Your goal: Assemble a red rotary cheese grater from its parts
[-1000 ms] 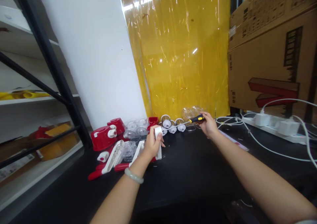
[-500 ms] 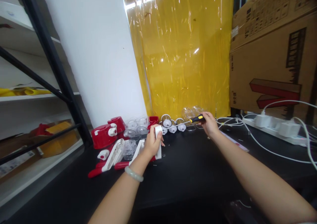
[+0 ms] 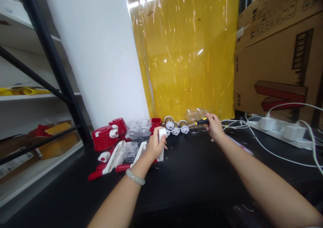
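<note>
My left hand is closed round a white plastic handle piece, which stands upright on the black table. My right hand grips the black and yellow handle of a screwdriver. Its thin metal shaft runs left, and the tip meets the top of the white piece. A pale green bangle sits on my left wrist.
Red lids, clear plastic cups, white and red handles and metal-ringed white caps lie at the table's back left. A white power strip with plugs and cables lies at the right. Cardboard boxes stand behind; a black shelf frame stands at the left.
Both hands stay in place with screwdriver tip on the white piece. The view shifted slightly; nothing else visibly moved.
</note>
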`<state>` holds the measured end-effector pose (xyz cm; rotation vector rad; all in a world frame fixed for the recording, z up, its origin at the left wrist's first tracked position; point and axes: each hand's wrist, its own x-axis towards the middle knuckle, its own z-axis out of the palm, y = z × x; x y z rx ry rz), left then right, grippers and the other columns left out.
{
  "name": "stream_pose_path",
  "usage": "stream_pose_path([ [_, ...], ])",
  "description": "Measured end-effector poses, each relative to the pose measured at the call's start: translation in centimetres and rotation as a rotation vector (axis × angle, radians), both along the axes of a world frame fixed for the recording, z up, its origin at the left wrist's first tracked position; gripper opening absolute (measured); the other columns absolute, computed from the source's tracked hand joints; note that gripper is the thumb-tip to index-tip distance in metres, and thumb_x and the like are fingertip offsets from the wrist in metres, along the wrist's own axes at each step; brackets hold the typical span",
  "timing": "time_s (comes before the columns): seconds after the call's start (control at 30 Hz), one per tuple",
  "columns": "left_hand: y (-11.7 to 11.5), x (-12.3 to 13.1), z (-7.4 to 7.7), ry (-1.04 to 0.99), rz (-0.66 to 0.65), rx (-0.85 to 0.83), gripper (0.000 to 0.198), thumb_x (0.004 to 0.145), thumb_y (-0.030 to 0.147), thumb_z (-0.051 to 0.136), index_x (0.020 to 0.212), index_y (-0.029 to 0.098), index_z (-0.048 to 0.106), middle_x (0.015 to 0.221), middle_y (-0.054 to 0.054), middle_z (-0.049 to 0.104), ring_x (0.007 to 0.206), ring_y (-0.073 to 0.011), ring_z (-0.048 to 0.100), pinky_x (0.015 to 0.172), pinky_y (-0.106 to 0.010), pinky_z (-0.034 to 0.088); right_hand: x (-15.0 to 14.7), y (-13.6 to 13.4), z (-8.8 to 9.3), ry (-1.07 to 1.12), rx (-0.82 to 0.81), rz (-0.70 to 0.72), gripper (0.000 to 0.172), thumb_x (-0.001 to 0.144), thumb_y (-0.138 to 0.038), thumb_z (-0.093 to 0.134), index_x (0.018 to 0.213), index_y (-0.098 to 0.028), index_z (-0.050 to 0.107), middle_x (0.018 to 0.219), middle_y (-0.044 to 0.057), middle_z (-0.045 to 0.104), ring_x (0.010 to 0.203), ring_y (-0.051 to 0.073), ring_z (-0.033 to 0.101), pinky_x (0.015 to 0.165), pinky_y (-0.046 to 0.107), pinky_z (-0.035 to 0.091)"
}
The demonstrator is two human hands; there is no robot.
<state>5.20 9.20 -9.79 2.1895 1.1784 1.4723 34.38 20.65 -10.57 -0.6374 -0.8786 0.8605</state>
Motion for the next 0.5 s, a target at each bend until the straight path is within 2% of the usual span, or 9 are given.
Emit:
stream_pose_path([
  [0.07,0.0,-0.04,0.0,0.009,0.01,0.0,0.036,0.099,0.045,0.044,0.126,0.02,0.045,0.07,0.004,0.063,0.051,-0.0151,0.067,0.055,-0.026,0.052,0.12,0.02,-0.12,-0.043,-0.032,-0.026,0.051,0.067,-0.07,0.073,0.077,-0.022,0.057,0.052,-0.008,0.047,0.034,0.006,0.038,0.031,0.019,0.029],
  [0.17,0.01,-0.04,-0.04,0.012,0.022,0.0,0.036,0.099,0.044,0.044,0.126,0.02,0.044,0.071,0.004,0.063,0.051,-0.0154,0.067,0.055,-0.026,0.052,0.22,0.32,-0.3,-0.019,-0.059,0.002,0.052,0.073,-0.074,0.062,0.079,-0.022,0.059,0.053,-0.004,0.053,0.036,0.01,0.046,0.033,0.022,0.036],
  [0.27,0.03,-0.04,-0.13,0.018,0.024,0.0,0.035,0.099,0.043,0.044,0.126,0.02,0.044,0.071,0.004,0.063,0.051,-0.0154,0.067,0.056,-0.026,0.052,0.26,0.63,-0.44,0.048,-0.045,0.059,0.045,0.077,-0.067,0.057,0.084,-0.022,0.061,0.061,-0.002,0.058,0.043,0.014,0.054,0.04,0.026,0.044],
  [0.37,0.05,-0.08,-0.22,0.021,0.02,0.0,0.035,0.1,0.043,0.044,0.126,0.02,0.044,0.071,0.004,0.063,0.051,-0.015,0.068,0.057,-0.026,0.052,0.32,0.66,-0.47,0.063,0.012,0.055,0.032,0.072,-0.052,0.061,0.084,-0.022,0.063,0.07,-0.002,0.059,0.054,0.014,0.058,0.045,0.026,0.047],
  [0.5,0.08,0.0,-0.28,0.011,0.009,0.003,0.035,0.1,0.043,0.044,0.125,0.02,0.044,0.07,0.005,0.063,0.05,-0.0148,0.067,0.056,-0.026,0.052,0.31,0.44,-0.37,0.04,0.022,-0.013,0.03,0.066,-0.046,0.066,0.08,-0.021,0.064,0.079,-0.001,0.059,0.06,0.013,0.056,0.045,0.024,0.046],
])
